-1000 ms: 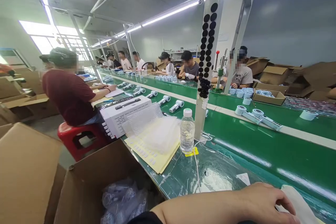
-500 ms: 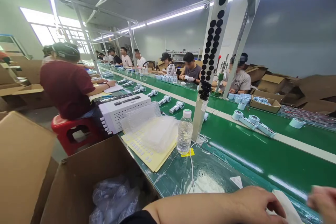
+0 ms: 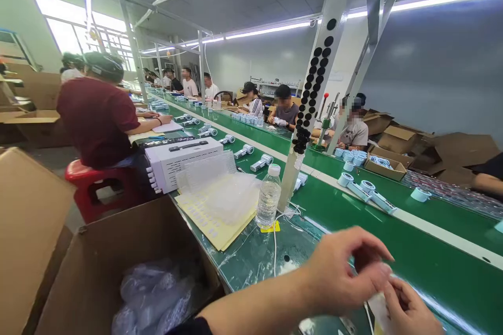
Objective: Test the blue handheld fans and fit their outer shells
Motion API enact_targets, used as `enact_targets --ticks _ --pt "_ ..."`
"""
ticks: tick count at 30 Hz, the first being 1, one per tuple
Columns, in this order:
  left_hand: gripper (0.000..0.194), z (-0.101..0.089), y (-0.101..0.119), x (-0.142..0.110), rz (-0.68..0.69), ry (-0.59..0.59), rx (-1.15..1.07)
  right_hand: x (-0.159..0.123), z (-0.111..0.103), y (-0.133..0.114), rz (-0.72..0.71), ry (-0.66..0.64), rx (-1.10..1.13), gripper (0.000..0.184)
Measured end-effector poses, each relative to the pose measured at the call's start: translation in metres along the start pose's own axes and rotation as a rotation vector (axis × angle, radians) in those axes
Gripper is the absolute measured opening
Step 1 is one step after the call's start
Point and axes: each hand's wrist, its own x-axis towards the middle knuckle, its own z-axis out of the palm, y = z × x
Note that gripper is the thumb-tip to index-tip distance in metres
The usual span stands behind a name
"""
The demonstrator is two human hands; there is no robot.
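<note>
1. White slip (image 3: 376,310), thin and soft-looking, sits at the lower right of the frame, between the two hands and above the green table (image 3: 440,267). A bit of yellow shows beneath it.
2. Left hand (image 3: 342,272) reaches in from the lower edge, its fingers curled, with thumb and fingertips drawn close together just above the slip. Whether that pinch holds anything small is hidden.
3. Right hand (image 3: 411,310) is curled in against the slip's right side, with its fingers touching it. Its thumb is out of sight, so I cannot tell whether it pinches the slip.
4. A slip this thin seems best handled with the fingertips alone, near its edge and lifted off the table, so that it does not crease.
5. Left of the hands, near the frame's middle, stand a water bottle (image 3: 269,198), yellow label sheets (image 3: 208,226) under clear plastic trays (image 3: 218,188), and a white box (image 3: 183,162).
6. At the lower left, a cardboard box (image 3: 86,261) holds clear plastic bags (image 3: 153,293).
7. At the upper left, a co-worker in a maroon shirt (image 3: 98,120) sits on a red stool (image 3: 94,183).
</note>
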Motion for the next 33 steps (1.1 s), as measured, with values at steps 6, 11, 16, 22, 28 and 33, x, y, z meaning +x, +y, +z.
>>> enact_targets --ticks 6,11,16,22,28,33 --pt "0.033 -0.123 0.035 0.011 -0.139 0.553 0.51 0.0 -0.009 -0.009 0.013 -0.043 -0.015 0.039" --pt "0.037 -0.202 -0.012 0.017 -0.434 0.499 0.914 -0.006 -0.012 -0.026 -0.041 0.007 0.048 0.039" --pt "0.059 -0.21 -0.045 -0.01 -0.684 0.162 1.2 -0.007 -0.013 -0.025 -0.03 -0.009 0.066 0.038" --pt "0.045 -0.22 -0.053 -0.021 -0.754 -0.007 1.373 -0.006 -0.015 -0.022 0.0 -0.026 0.036 0.042" --pt "0.037 -0.244 -0.05 -0.011 -0.723 0.044 1.397 -0.007 -0.015 -0.026 0.029 -0.069 0.023 0.044" --pt "0.038 -0.3 -0.022 0.014 -0.744 0.266 1.439 -0.006 -0.014 -0.024 0.028 -0.113 0.043 0.046"
